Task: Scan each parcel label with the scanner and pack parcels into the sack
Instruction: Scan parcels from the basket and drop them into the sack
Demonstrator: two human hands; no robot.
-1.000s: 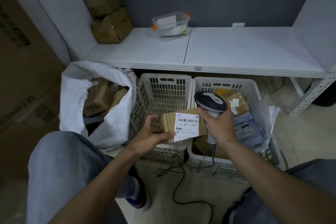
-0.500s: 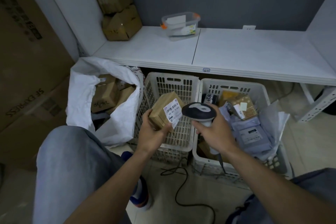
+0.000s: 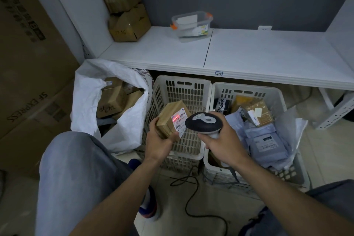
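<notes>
My left hand (image 3: pixel 160 142) grips a small brown cardboard parcel (image 3: pixel 168 119) over the left white basket. Its white label (image 3: pixel 180 121) faces right, and a red scan line glows across the barcode. My right hand (image 3: pixel 223 142) holds the black and grey scanner (image 3: pixel 204 121) by its handle, its head close to the label. The white sack (image 3: pixel 115 122) stands open at the left with several brown boxes inside. More parcels (image 3: pixel 266 140), grey mailers and brown boxes, lie in the right basket.
Two white slatted baskets (image 3: pixel 191 88) sit under a white shelf (image 3: pixel 249 57). The shelf carries a clear tub (image 3: pixel 192 24) and stacked brown boxes (image 3: pixel 128 23). Large cartons (image 3: pixel 28 63) stand at the left. The scanner cable (image 3: pixel 193 203) trails on the floor between my knees.
My left hand has turned the parcel so that its label faces the scanner. The scanner head has come close to the label, and a red line now lights the barcode.
</notes>
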